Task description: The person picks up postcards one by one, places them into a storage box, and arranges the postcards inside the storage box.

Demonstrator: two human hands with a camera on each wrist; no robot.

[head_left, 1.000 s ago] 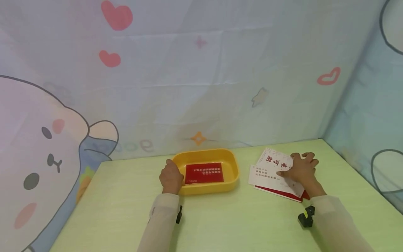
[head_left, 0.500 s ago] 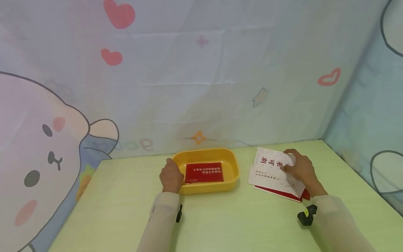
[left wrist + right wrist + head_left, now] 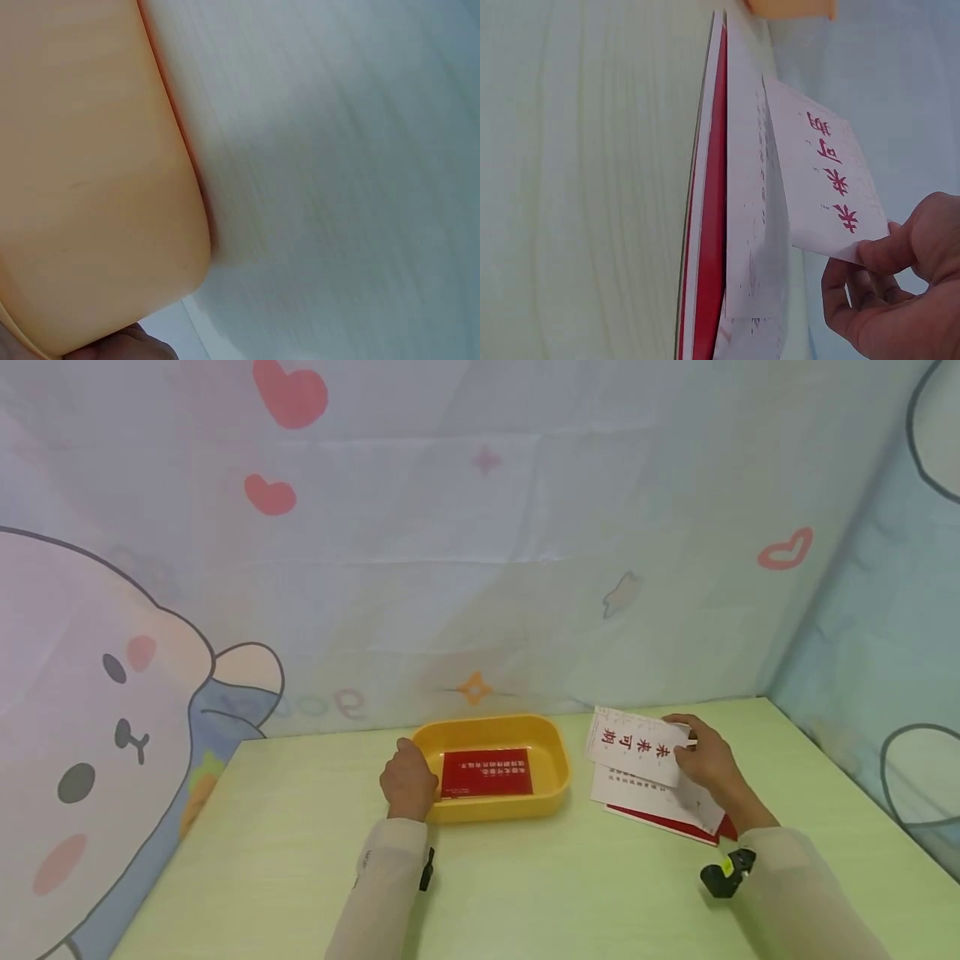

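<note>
My left hand (image 3: 408,781) grips the left rim of a yellow plastic tray (image 3: 487,811), its fingers partly hidden by the wall. A red card (image 3: 486,772) with white writing lies flat inside. On the right, my right hand (image 3: 708,760) pinches a white card (image 3: 633,746) with large red characters between thumb and fingers. In the right wrist view that white card (image 3: 825,172) stands tilted up over a loose stack of white and red cards (image 3: 739,187). Seen from the left wrist, the tray's outer side (image 3: 105,172) fills the left, with fingertips (image 3: 131,346) under its corner.
The pale green table (image 3: 525,893) carries the tray and the card stack (image 3: 652,797). Behind it hangs a printed cloth backdrop (image 3: 450,527), and another cloth (image 3: 892,693) borders the right side. A black wrist device (image 3: 727,872) sits by the right sleeve.
My right hand has taken hold of the top white card and drawn it leftward and up off the stack. The left hand and tray have stayed in place.
</note>
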